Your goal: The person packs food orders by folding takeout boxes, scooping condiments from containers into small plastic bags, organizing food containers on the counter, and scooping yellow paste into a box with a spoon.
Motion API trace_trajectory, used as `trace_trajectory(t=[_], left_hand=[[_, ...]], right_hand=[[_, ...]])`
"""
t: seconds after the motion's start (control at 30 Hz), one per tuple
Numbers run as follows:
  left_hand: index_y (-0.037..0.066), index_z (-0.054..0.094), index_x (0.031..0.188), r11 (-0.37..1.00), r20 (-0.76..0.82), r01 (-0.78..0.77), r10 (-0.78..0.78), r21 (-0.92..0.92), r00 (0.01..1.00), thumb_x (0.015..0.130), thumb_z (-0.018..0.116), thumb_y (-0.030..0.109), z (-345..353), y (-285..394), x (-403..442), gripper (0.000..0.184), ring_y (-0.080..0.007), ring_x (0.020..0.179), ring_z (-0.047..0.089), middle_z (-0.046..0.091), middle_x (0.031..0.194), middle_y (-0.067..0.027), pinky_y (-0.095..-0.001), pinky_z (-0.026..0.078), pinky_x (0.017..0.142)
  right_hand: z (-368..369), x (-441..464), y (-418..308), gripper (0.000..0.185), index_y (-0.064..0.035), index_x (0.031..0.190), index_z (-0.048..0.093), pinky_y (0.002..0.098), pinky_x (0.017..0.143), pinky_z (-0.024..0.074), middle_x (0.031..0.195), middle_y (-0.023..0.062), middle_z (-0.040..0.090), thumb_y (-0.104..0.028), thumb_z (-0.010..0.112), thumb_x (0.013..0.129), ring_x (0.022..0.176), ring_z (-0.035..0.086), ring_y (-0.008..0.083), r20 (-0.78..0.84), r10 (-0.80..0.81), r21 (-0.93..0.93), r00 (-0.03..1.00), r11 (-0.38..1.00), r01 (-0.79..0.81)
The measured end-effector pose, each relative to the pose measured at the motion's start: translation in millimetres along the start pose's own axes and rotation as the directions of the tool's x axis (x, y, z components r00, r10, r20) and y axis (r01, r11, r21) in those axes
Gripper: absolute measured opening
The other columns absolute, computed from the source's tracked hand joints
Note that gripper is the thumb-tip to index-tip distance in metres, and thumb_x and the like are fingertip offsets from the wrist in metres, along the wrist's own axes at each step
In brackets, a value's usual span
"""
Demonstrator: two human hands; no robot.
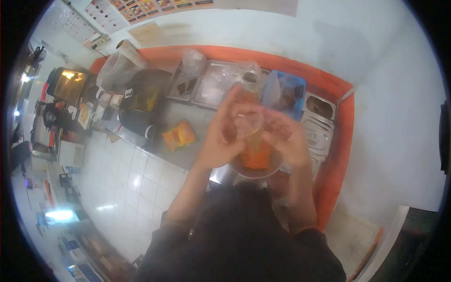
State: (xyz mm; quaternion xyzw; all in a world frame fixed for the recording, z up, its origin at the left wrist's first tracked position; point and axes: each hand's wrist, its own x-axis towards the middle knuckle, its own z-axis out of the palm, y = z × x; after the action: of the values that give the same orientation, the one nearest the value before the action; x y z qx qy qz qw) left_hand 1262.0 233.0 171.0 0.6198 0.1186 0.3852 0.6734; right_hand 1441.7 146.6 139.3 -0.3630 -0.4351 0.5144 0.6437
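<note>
Both hands are raised over a round bowl point(258, 176) near the counter's front edge. My left hand point(226, 136) is curled round the upper left side of a clear plastic bag point(249, 126). On the bag's right side, the thumb and fingers of my right hand point(284, 136) pinch its top. Orange-red contents point(256, 157) show below the hands; whether they lie in the bag or in the bowl behind it is hard to tell. To the left, an orange and yellow packet point(179, 135) lies flat on the steel counter point(176, 113).
Metal trays point(206, 89) with plastic bags stand behind the hands. A blue basket point(300, 87) sits behind my right hand, with lidded steel containers point(315, 136) along the right wall. A black container point(136, 120) stands at the left. An orange-red rim edges the counter.
</note>
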Motion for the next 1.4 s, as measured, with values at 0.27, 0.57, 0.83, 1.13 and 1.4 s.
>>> trace_trajectory(t=[0.27,0.57,0.83,1.13,1.4], left_hand=[[-0.002,0.029,0.154,0.992,-0.354,-0.034,0.076,0.124,0.932,0.084,0.076,-0.007,-72.8,49.5,-67.2,0.085,-0.0115,0.093,0.066,0.068,0.099,-0.0087,-0.0258,0.053,0.083],[-0.004,0.054,0.135,0.977,-0.562,-0.069,0.173,0.200,0.809,0.088,0.073,-0.004,-188.2,93.8,-146.4,0.050,-0.0112,0.090,0.065,0.070,0.098,-0.0076,-0.0253,0.052,0.084],[-0.003,0.061,0.128,0.923,-0.598,-0.018,0.264,0.385,0.757,0.089,0.072,-0.002,-304.2,127.2,-237.7,0.040,-0.0094,0.089,0.064,0.071,0.099,-0.0061,-0.0267,0.049,0.082],[-0.003,0.065,0.120,0.904,-0.647,0.004,0.302,0.427,0.701,0.089,0.071,-0.004,-409.5,172.5,-333.9,0.032,-0.0094,0.088,0.065,0.073,0.100,-0.0058,-0.0263,0.051,0.081],[-0.002,0.063,0.122,0.893,-0.731,0.033,0.345,0.449,0.589,0.089,0.071,-0.005,-456.3,191.0,-397.2,0.035,-0.0075,0.087,0.064,0.072,0.097,-0.0042,-0.0258,0.050,0.081]], right_hand=[[102.0,30.5,14.1,0.023,0.0057,0.115,0.066,0.0261,0.086,0.0525,0.103,0.0077,0.071,-0.002,0.070,0.093,0.095,0.066,0.0119,-0.039,-0.023,-0.148,0.999,0.989,0.017],[241.1,74.1,59.2,0.010,0.0032,0.102,0.067,0.0279,0.084,0.0509,0.095,0.0079,0.070,-0.003,0.068,0.095,0.089,0.065,0.0136,0.078,-0.068,-0.338,0.995,0.937,0.091],[365.6,107.4,130.0,0.005,0.0020,0.096,0.066,0.0273,0.082,0.0490,0.092,0.0069,0.067,-0.002,0.068,0.094,0.085,0.062,0.0122,0.231,-0.022,-0.356,0.973,0.929,0.106],[504.9,140.5,190.4,0.008,0.0027,0.096,0.067,0.0259,0.081,0.0474,0.092,0.0055,0.066,-0.001,0.072,0.090,0.087,0.060,0.0117,0.424,0.102,-0.474,0.900,0.871,0.125],[603.7,160.4,224.7,0.009,0.0006,0.093,0.066,0.0280,0.076,0.0489,0.088,0.0082,0.067,-0.005,0.072,0.088,0.082,0.063,0.0163,0.631,0.199,-0.505,0.750,0.839,0.203]])
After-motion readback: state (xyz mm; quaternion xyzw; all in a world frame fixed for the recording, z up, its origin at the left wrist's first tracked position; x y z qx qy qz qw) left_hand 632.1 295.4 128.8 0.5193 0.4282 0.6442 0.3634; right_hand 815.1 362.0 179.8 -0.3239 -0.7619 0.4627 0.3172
